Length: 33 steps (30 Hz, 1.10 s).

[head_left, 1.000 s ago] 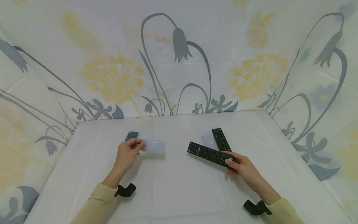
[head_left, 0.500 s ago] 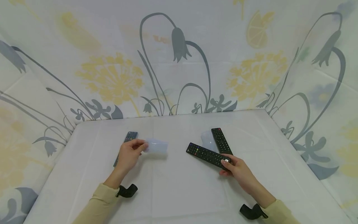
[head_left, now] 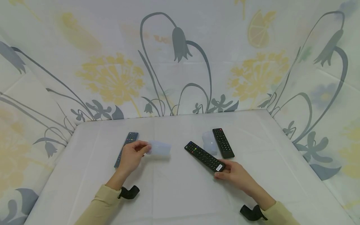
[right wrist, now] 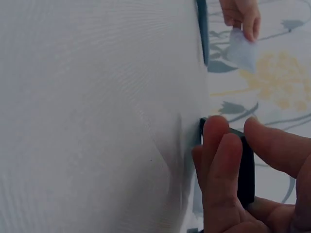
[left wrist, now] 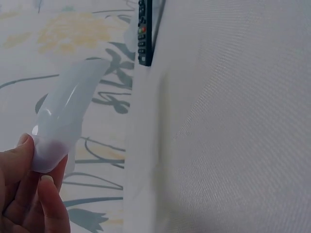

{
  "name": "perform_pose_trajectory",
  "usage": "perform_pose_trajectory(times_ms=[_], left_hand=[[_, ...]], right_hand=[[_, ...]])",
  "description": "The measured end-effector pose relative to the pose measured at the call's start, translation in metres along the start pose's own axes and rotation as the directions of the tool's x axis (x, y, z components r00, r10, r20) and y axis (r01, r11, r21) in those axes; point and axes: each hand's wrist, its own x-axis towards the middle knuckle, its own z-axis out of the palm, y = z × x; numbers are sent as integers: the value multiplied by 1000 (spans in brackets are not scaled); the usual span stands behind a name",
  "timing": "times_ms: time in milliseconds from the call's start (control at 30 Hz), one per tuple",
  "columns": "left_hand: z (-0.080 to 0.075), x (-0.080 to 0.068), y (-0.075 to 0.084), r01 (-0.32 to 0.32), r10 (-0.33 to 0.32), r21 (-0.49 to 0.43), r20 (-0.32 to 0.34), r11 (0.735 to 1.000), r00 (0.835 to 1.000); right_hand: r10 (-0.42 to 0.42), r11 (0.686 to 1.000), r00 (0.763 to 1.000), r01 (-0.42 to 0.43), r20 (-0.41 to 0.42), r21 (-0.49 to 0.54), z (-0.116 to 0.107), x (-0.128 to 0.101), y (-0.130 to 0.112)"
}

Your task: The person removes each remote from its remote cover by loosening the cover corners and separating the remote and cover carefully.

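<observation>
In the head view my left hand [head_left: 132, 157] pinches one end of a translucent plastic film [head_left: 160, 148] between thumb and fingers, above the table. The left wrist view shows this film [left wrist: 68, 107] bent in a curve. Under and behind that hand lies a dark blue-grey remote control [head_left: 132, 137], partly covered by it. My right hand [head_left: 239, 176] grips the near end of a black remote control [head_left: 203, 156], which is held slanting with its buttons up. Only a dark edge of this remote [right wrist: 246, 174] shows between the fingers in the right wrist view.
A second black remote control [head_left: 223, 143] lies on the white-covered table [head_left: 180, 193] behind my right hand. Beside it, to the left, lies another translucent plastic film [head_left: 209, 143]. Flower-patterned cloth [head_left: 180, 78] hangs along the table's back and sides.
My right hand has moved left and turned the black remote to a steeper slant, uncovering the second black remote. My left hand has shifted slightly right with the film, showing more of the blue-grey remote.
</observation>
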Motion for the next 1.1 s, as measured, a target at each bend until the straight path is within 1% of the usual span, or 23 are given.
perform_pose_trajectory(times_ms=[100, 167, 233, 367, 433, 500, 567, 667, 733, 800, 900, 1000, 1100], left_hand=[[0, -1, 1, 0, 0, -9, 9, 1000, 1000], [1, 0, 1, -8, 8, -13, 17, 1000, 1000], [1, 0, 2, -20, 21, -18, 27, 1000, 999], [3, 2, 1, -25, 26, -28, 45, 999, 999], [4, 2, 1, -17, 18, -33, 48, 999, 999], [5, 3, 1, -10, 12, -32, 49, 999, 999], [6, 4, 2, -9, 11, -35, 49, 999, 999], [7, 5, 2, -16, 18, -42, 52, 999, 998], [8, 5, 3, -21, 24, -52, 59, 998, 998], [8, 5, 3, -26, 30, -60, 67, 998, 997], [9, 5, 3, -34, 39, -64, 73, 997, 997], [9, 6, 4, -34, 39, -65, 77, 997, 996], [10, 8, 4, -33, 39, -56, 92, 998, 995]], right_hand=[[14, 991, 999, -19, -34, -135, 5, 2, -1], [8, 974, 998, -21, -59, -224, 8, 3, -2], [5, 950, 995, -34, -95, -309, 12, 5, -4], [-15, 878, 985, -67, -169, -473, 18, 10, -10], [-17, 846, 981, -91, -196, -525, 21, 13, -13], [-14, 817, 979, -106, -203, -566, 23, 18, -16], [6, 799, 979, -127, -204, -587, 26, 22, -18], [29, 784, 982, -139, -187, -605, 29, 29, -18], [39, 782, 985, -134, -167, -609, 30, 33, -18], [50, 795, 989, -124, -140, -594, 30, 38, -17], [67, 838, 995, -99, -80, -536, 27, 43, -17], [84, 887, 996, -81, -15, -454, 23, 47, -17], [88, 917, 996, -68, 33, -392, 20, 49, -16]])
